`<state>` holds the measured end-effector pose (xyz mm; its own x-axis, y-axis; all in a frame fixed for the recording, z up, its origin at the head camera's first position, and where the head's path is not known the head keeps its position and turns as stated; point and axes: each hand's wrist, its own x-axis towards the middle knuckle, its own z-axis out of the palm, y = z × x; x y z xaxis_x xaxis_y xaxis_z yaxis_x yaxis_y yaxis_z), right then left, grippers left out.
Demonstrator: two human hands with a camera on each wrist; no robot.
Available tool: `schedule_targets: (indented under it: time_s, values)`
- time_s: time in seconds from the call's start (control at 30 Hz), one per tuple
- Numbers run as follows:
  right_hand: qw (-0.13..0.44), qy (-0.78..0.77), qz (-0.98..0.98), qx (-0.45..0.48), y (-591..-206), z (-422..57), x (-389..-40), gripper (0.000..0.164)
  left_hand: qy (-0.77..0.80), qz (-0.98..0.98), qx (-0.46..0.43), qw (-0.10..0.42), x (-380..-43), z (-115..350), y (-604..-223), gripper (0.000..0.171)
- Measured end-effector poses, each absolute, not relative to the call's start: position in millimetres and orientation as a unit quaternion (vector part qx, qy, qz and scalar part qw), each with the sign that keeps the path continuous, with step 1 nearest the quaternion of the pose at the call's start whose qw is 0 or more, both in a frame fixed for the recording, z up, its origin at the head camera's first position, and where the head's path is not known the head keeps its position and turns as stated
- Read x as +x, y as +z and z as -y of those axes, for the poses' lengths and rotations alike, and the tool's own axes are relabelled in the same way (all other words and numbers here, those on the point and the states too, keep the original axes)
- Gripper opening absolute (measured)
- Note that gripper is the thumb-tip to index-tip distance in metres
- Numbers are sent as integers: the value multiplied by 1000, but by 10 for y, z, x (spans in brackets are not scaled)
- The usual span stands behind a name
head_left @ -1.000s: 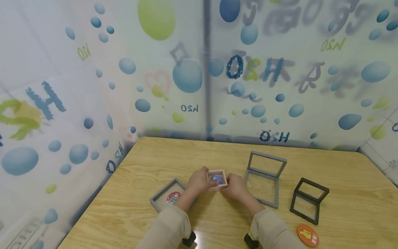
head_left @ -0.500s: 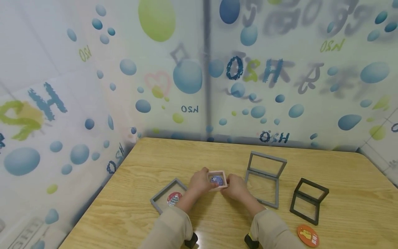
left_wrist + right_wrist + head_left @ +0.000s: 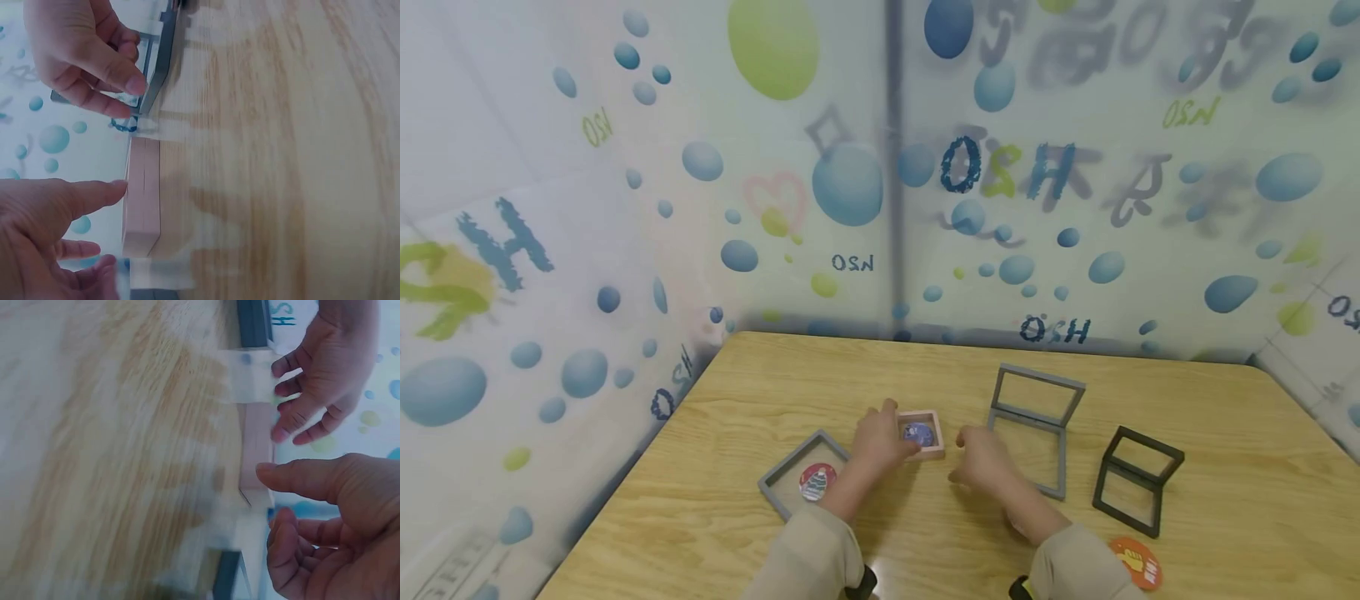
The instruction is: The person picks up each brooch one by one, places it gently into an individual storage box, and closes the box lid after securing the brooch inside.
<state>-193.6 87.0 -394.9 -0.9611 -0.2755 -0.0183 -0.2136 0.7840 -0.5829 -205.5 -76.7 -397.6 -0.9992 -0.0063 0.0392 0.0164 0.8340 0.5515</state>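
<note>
The pink frame [image 3: 931,454] lies on the counter [image 3: 752,392], left grip [image 3: 882,439] unclenched at its left edge, right grip [image 3: 987,462] unclenched to its right; only the head view shows the purple disc [image 3: 918,433] inside.

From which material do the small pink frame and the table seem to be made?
Small pink frame: probably plastic, possibly painted wood, with a matte finish; its sides look smooth and evenly coloured, without visible grain.
Table: wood or wood-look laminate, fairly glossy; it shows streaked grain and faint reflections.
</note>
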Motion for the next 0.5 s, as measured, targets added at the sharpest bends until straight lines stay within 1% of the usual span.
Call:
schedule_targets:
  time_s: [0.13,0.17,0.23,0.3,0.4,0.5]
  values:
    - [39,-311,-942,-122,-3918,-1076,-1802,38,-236,971,-23,39,-2001,677,-3947,56]
    - [37,-313,-942,-116,-3910,-1126,-1774,36,-235,971,-33,38,-1987,647,-3941,49]
    - [38,-323,-940,-101,-3896,-1227,-1717,32,-237,969,-64,19,-1952,577,-3934,34]
    - [41,-332,-939,-86,-3883,-1321,-1664,28,-250,963,-101,-7,-1913,495,-3930,25]
    - [44,-345,-935,-65,-3867,-1455,-1585,23,-272,950,-150,-48,-1851,360,-3933,25]
    - [48,-346,-936,-43,-3867,-1575,-1508,23,-279,940,-186,-68,-1801,225,-3963,29]
